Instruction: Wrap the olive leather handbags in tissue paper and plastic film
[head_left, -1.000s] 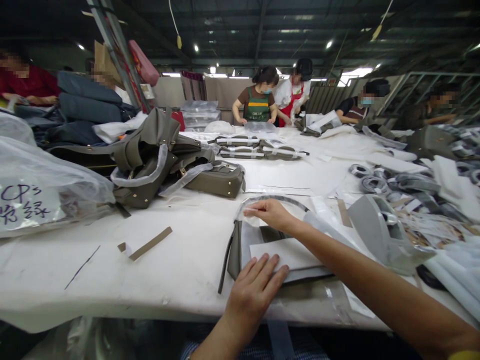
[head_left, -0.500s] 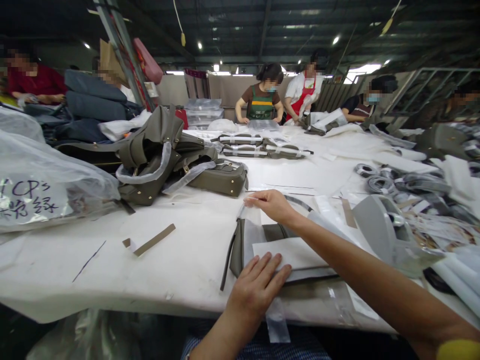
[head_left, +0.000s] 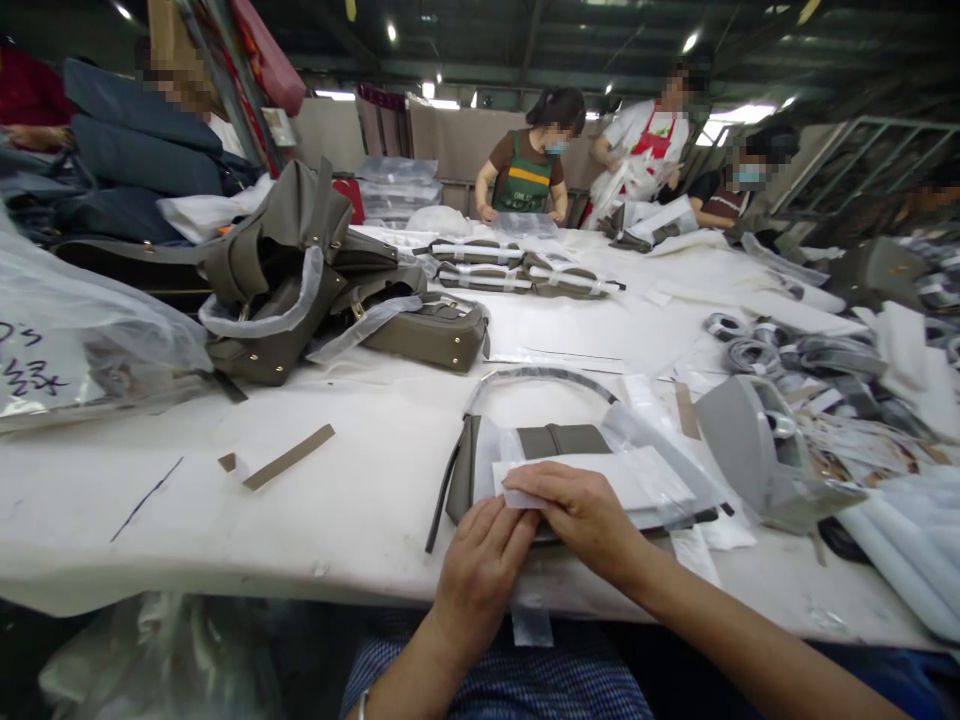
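Observation:
A dark olive handbag point(head_left: 576, 438) lies in front of me, its wrapped handle point(head_left: 551, 374) arching away. A white foam sheet point(head_left: 637, 475) covers its front, and a translucent strip point(head_left: 486, 455) runs over its left end. My right hand point(head_left: 592, 515) is closed, its fingers pinching the strip's end against the foam. My left hand point(head_left: 484, 560) lies on the near side of the bag, fingers extended close together, its tips meeting the right fingertips; its thumb is hidden. Another translucent strip point(head_left: 532, 622) hangs from the table edge below.
A grey tape dispenser point(head_left: 739, 440) stands at right, near coiled straps point(head_left: 757, 358). Olive bags point(head_left: 427, 335) are heaped at left, beside a marked plastic bag point(head_left: 90, 340). A brown paper strip point(head_left: 289, 458) lies on the white table point(head_left: 360, 520). Co-workers stand across the table.
My right hand has come down from the handle's left end toward me, bringing the strip over the foam's front. My left fingers have drawn closer together. The view has shifted slightly.

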